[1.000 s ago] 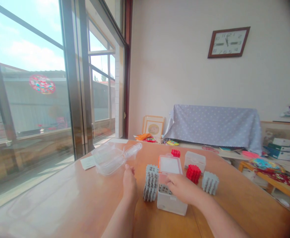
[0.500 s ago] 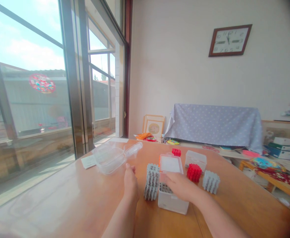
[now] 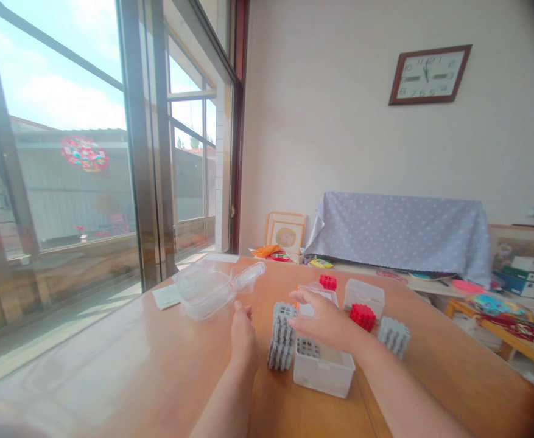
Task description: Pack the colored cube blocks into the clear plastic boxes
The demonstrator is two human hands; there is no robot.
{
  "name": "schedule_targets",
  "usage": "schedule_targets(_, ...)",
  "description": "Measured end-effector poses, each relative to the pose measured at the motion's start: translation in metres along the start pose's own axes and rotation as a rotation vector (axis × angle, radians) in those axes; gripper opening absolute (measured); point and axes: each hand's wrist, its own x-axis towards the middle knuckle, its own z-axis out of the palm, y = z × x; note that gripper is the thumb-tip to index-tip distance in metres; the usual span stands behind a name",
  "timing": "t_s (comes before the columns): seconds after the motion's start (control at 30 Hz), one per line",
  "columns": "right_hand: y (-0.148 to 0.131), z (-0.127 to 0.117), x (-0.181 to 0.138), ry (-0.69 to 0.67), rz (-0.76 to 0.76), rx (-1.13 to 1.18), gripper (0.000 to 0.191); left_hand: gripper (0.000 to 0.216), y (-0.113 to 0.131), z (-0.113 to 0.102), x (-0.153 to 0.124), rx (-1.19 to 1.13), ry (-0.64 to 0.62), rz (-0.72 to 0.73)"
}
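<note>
My right hand [image 3: 319, 319] hovers over an open translucent box [image 3: 324, 377], thumb and fingers apart with nothing seen between them. Inside the box at its left lies a grey grid-like plastic piece [image 3: 307, 348]. Just left of my right fingertips stands a tall stack of grey grid-like pieces [image 3: 281, 340]. My left hand [image 3: 243, 331] rests edge-on over the table, left of that stack, loosely parted and holding nothing visible. My right hand partly covers the box's raised lid [image 3: 305, 309].
Red interlocking pieces [image 3: 362, 317], a smaller red piece [image 3: 327, 281], a grey stack [image 3: 393, 336] and another clear box [image 3: 364, 297] stand to the right. A clear container with its lid open [image 3: 207, 292] lies left by a white paper [image 3: 166, 297] on the wooden table [image 3: 111, 365].
My right hand has risen out of the box toward the top of the tall grey stack, and its fingers have spread. My left hand stays nearly where it was; the view has shifted slightly.
</note>
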Motion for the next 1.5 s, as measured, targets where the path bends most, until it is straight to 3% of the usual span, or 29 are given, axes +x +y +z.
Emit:
schedule_targets(0.17,0.003,0.004,0.007,-0.033,-0.014,-0.023,0.053,0.070,0.003,-0.001,-0.002,0.003,-0.011,0.000)
schedule_targets(0.43,0.008,-0.013,-0.005,0.086,-0.051,-0.039,0.046,0.069,0.002,-0.001,0.000,-0.001,-0.011,-0.015)
schedule_targets(0.53,0.013,-0.027,-0.018,0.103,0.058,-0.093,0.040,0.068,0.001,-0.001,0.000,-0.001,-0.001,-0.013)
schedule_targets(0.63,0.020,-0.033,-0.028,0.008,0.164,-0.168,0.030,0.068,0.001,-0.001,-0.001,0.002,0.008,-0.013)
schedule_targets(0.77,0.031,-0.025,-0.032,-0.141,0.175,-0.223,0.026,0.068,0.002,0.000,-0.002,0.006,0.000,-0.012)
schedule_targets(1.0,0.041,-0.005,-0.028,-0.157,0.133,-0.227,0.019,0.067,0.003,0.000,-0.003,0.022,-0.005,-0.005)
schedule_targets(1.3,0.047,0.000,-0.030,-0.230,0.053,-0.298,0.010,0.065,0.005,0.000,-0.005,-0.001,-0.015,-0.014)
schedule_targets(1.5,0.042,0.002,-0.030,-0.180,0.079,-0.465,0.027,0.065,0.007,0.000,-0.008,-0.012,-0.027,-0.022)
